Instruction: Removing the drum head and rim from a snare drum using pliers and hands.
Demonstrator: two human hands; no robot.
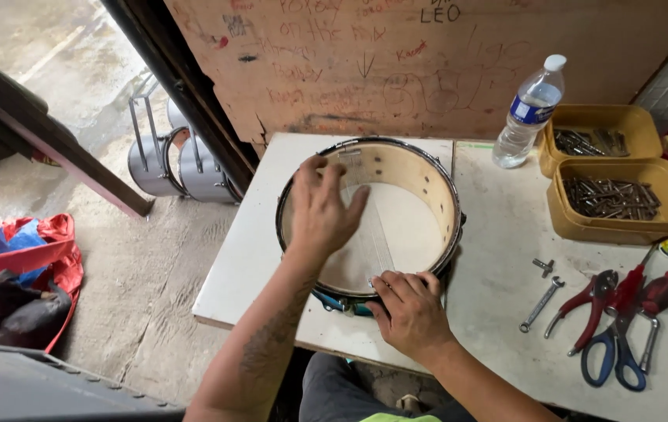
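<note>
Drum shell (412, 176) lay open side up on the white desk (248, 258), near its front edge, pale wood inside, dark rim, thin translucent head at the bottom. I noted my left hand (320, 211) spread flat inside the shell, fingers released and resting on the head. My right hand (408, 309) sat on the near rim, fingers curled over the edge, gripping it lightly. My judgement: the shell is stiff and moderately light, but the head is thin and would dent under point pressure; hold by the rim or outer wall. Wrench (541, 305), red pliers (596, 301) and blue scissors (615, 352) lay to the right, apart from the drum.
</note>
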